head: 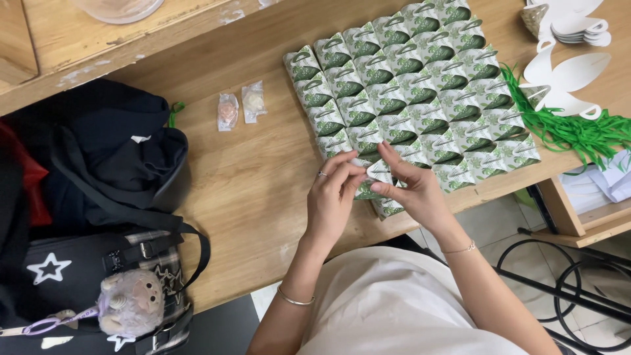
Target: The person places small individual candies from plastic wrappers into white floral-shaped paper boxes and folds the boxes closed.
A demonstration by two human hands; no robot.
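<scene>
My left hand (334, 197) and my right hand (409, 189) meet over the near edge of the wooden table (250, 177), both pinching a small white-and-green paper box (378, 173) between their fingertips. A ring sits on a left finger. Just beyond the hands, several folded green-and-white paper boxes (414, 92) lie packed in slanted rows. One more box (386, 208) lies partly hidden under my right hand at the table edge.
Two small wrapped sweets (240, 106) lie left of the boxes. Flat white cut-outs (565, 72) and green ribbon strands (578, 131) sit at the right. A dark bag (98, 164) and a star-patterned bag with a plush charm (130, 302) fill the left side.
</scene>
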